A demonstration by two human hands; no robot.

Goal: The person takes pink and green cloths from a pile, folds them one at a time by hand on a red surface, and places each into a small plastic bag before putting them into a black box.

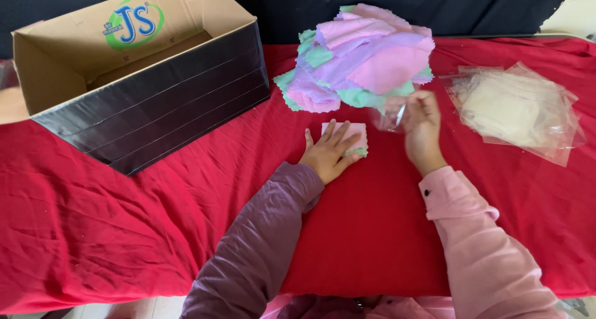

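Just under left grip (328, 152), folded cloth (352, 139)

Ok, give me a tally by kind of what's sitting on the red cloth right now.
Open cardboard box with black-taped side: 1
Heap of pink, purple and green cloth squares: 1
Folded pink-and-green cloth stack under the left hand: 1
Pile of clear plastic bags: 1
Total: 4

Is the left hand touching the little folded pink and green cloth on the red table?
Touching. The head view shows the left hand lying flat on the small folded pink and green cloth, fingers spread across its top, no gap.
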